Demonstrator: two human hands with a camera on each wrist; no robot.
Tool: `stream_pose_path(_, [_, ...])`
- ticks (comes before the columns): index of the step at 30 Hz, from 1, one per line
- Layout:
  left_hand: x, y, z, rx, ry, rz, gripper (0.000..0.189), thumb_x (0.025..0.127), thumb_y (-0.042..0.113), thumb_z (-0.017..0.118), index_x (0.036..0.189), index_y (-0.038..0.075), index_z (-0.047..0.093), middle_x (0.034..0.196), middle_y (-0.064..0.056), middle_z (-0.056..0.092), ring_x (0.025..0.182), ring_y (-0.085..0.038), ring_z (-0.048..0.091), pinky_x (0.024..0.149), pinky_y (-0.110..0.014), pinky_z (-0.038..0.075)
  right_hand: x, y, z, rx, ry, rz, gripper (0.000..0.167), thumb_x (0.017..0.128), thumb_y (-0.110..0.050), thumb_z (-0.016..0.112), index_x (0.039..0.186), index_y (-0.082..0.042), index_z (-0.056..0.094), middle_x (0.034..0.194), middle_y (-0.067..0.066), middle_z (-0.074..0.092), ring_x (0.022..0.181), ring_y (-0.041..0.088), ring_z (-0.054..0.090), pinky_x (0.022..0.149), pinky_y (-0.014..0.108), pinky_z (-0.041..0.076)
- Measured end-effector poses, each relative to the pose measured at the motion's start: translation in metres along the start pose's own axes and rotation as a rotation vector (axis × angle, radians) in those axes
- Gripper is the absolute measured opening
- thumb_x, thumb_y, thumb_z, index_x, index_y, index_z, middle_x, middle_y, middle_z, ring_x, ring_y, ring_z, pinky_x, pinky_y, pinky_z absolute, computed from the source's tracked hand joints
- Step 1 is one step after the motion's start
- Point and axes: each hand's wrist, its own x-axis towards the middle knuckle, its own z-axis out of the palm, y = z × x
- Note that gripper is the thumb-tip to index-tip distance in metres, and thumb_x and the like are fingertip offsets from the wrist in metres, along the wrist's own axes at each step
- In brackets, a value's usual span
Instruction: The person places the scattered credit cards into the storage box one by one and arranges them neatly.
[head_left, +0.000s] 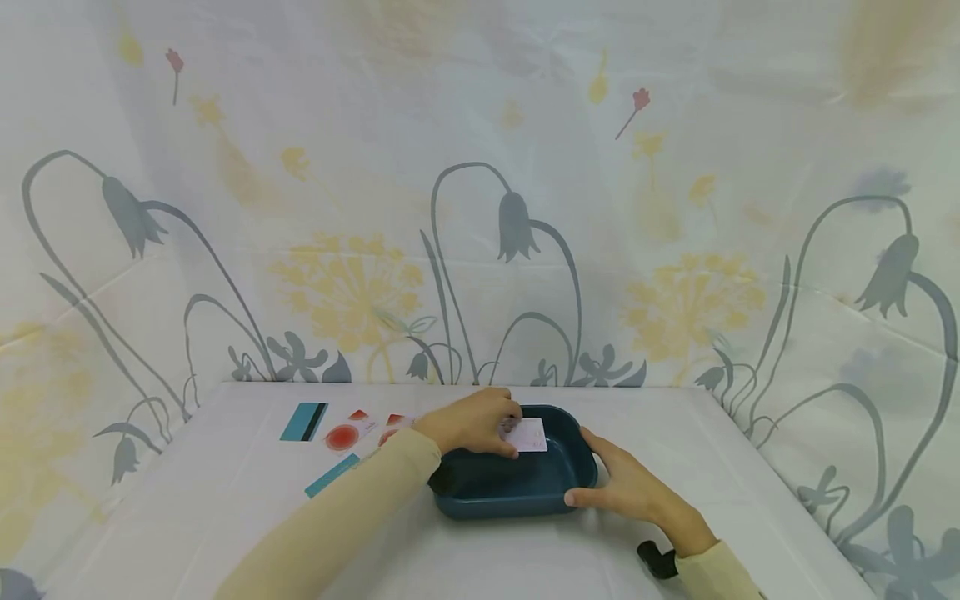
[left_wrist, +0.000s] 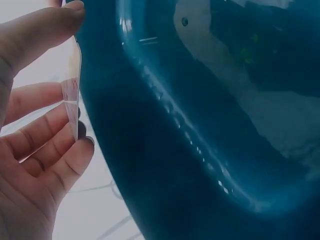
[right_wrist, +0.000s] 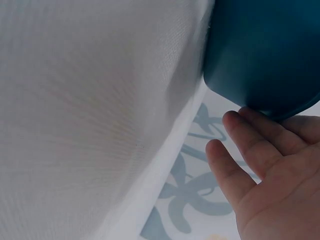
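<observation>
Above the far part of a dark teal, rounded rectangular dish [head_left: 510, 506], my left hand [head_left: 477, 421] pinches a whitish card [head_left: 534, 435] between thumb and fingers. In the left wrist view the card [left_wrist: 73, 75] is seen nearly edge-on, beside the dish's glossy rim. My right hand [head_left: 628, 485] touches the right end of the dish, its thumb at the near corner and its fingers spread along the side. The right wrist view has those fingers [right_wrist: 255, 142] mostly straight, some tips against the dish's outer wall [right_wrist: 260, 55]; the thumb is hidden there.
Left of the dish on the white-covered table [head_left: 195, 517] lie a teal card with a black stripe [head_left: 303, 422], a white-and-red card [head_left: 342, 436], another red-marked card [head_left: 393, 422] partly behind the left arm, and a teal card [head_left: 332, 475]. A black object [head_left: 657, 559] is by the right wrist.
</observation>
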Motion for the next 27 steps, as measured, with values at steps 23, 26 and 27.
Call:
stream_pose_path(23, [0.031, 0.012, 0.035, 0.093, -0.103, -0.041, 0.039, 0.076, 0.043, 0.079, 0.102, 0.015, 0.07, 0.086, 0.008, 0.051, 0.079, -0.008, 0.047, 0.071, -0.022, 0.042, 0.0, 0.002, -0.003, 0.028, -0.003, -0.021, 0.106, 0.074, -0.051, 0.075, 0.15, 0.0, 0.023, 0.152, 0.017, 0.03, 0.138, 0.037, 0.028, 0.106, 0.058, 0.026])
stream_pose_path(26, [0.032, 0.011, 0.04, 0.094, -0.109, -0.042, 0.04, 0.076, 0.044, 0.079, 0.102, 0.016, 0.07, 0.087, 0.008, 0.053, 0.079, -0.007, 0.047, 0.072, -0.022, 0.043, 0.0, 0.002, -0.002, 0.027, -0.006, -0.02, 0.105, 0.074, -0.051, 0.075, 0.15, 0.0, 0.022, 0.152, 0.018, 0.029, 0.138, 0.038, 0.028, 0.106, 0.059, 0.025])
stream_pose_path(27, [0.033, 0.011, 0.041, 0.093, -0.11, -0.038, 0.039, 0.075, 0.044, 0.079, 0.101, 0.015, 0.07, 0.088, 0.008, 0.053, 0.079, -0.007, 0.048, 0.072, -0.022, 0.044, 0.0, 0.001, -0.002, 0.028, -0.009, -0.019, 0.105, 0.074, -0.051, 0.075, 0.15, 0.0, 0.022, 0.152, 0.018, 0.029, 0.138, 0.038, 0.028, 0.106, 0.059, 0.025])
